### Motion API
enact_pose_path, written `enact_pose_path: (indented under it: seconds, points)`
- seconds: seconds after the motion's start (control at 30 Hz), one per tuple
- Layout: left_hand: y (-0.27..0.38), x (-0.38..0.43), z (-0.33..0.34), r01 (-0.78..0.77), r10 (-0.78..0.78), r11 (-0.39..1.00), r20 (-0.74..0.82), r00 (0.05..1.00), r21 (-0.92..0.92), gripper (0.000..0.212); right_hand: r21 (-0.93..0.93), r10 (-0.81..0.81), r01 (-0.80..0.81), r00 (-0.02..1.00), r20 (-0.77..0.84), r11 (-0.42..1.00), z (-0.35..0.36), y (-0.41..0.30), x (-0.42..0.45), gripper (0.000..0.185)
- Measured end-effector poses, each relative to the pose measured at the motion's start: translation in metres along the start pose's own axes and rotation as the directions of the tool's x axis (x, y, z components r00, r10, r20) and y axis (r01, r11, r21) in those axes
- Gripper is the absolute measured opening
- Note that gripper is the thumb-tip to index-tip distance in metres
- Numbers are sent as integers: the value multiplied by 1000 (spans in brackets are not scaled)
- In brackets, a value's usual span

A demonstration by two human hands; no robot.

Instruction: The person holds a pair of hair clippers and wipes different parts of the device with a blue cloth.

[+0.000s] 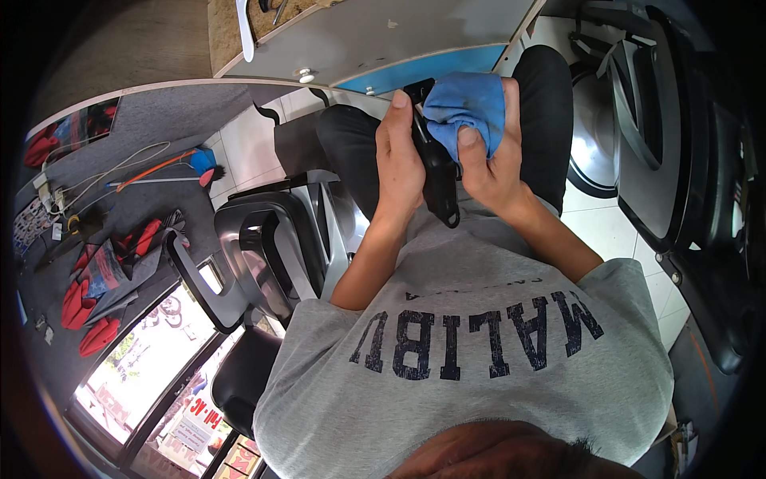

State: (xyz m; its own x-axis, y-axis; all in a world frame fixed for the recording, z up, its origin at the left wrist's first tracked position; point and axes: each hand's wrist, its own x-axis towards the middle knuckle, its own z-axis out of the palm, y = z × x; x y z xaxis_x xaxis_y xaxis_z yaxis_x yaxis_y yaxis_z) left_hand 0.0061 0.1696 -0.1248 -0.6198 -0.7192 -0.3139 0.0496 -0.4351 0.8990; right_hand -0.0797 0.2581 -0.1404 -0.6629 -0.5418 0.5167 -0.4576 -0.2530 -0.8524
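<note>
My left hand is wrapped around a long black handheld tool, its thumb extended near the top end. The tool has a wider lower body and a hanging loop at the end nearest me; its exact kind is unclear. In my right hand is a bunched blue cloth with darker stains, pinched under the thumb. The cloth lies right beside the tool's upper part and hides some of it. Both hands are above my lap, between my knees in black trousers.
Ahead stands a grey cabinet with white knobs and a blue panel. A white-handled item lies on its top. Black padded chairs flank me. Leftward are cables, red and grey fabric and glass panes.
</note>
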Motion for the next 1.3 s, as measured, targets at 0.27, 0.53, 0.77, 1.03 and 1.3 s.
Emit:
enact_pose_path:
  seconds: [0.27,0.53,0.77,1.03,1.3]
  points:
    - [5,1,-10,162,-140,979,169,976,-123,58,57,149,-143,981,-125,988,-9,5,1,30]
    - [6,10,-8,263,-126,884,345,930,-386,71,522,438,-347,897,-59,779,-2,-10,3,40]
    - [12,4,-11,275,-206,909,236,950,-314,60,264,296,-300,954,54,917,0,4,-8,33]
    - [14,9,-19,296,-215,893,259,942,-338,64,522,347,-315,937,39,793,-1,-10,0,35]
    - [19,2,-1,113,-97,962,73,993,-249,58,75,176,-189,973,147,979,7,-9,-31,30]
